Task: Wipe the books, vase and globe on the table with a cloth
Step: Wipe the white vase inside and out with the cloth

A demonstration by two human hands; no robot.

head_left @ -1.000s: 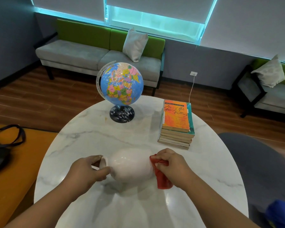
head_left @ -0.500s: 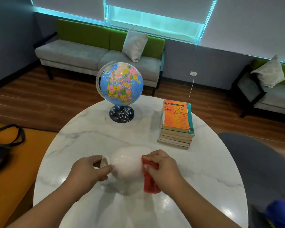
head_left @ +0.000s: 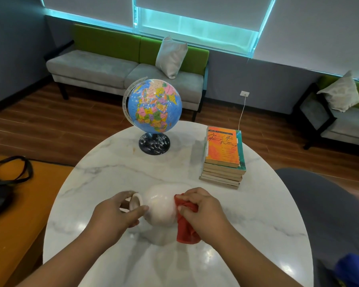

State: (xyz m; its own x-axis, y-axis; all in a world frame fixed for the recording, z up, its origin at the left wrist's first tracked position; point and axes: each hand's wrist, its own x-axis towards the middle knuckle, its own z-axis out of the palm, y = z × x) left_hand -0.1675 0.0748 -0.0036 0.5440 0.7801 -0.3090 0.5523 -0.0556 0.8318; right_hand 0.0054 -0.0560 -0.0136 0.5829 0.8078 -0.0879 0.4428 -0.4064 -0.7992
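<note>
Fingers first. Your left hand (head_left: pixel 114 216) has its thumb and fingers (head_left: pixel 123 196) curled round the neck of the vase (head_left: pixel 160 206), right under the lip. Your right hand (head_left: pixel 203 212) has its fingertips (head_left: pixel 190 195) pinching the red cloth (head_left: pixel 186 230) and pressing it onto the vase's belly. The vase lies on its side, mouth to your left, over the near side of the table (head_left: pixel 116 172). I can't tell if it's resting on the top or held just off it.

My guess at what bites you here: that glaze looks slick, and you've only got the narrow neck. Push hard with the cloth and the round belly could twist or slide out of that grip. The tabletop looks like polished marble, hard and smooth, so a dropped vase would likely roll or chip. The loose tail of cloth hanging below your hand adds no grip either.

Textures: the vase is white, glossy and fat-bellied with a flared lip. The cloth is soft and bunched. The table is round, white with grey veins, and near mirror-like. The globe (head_left: pixel 154 105) on its dark speckled base and the stack of paperback books (head_left: pixel 223 154) sit well apart on the far side, so probably safe.
</note>
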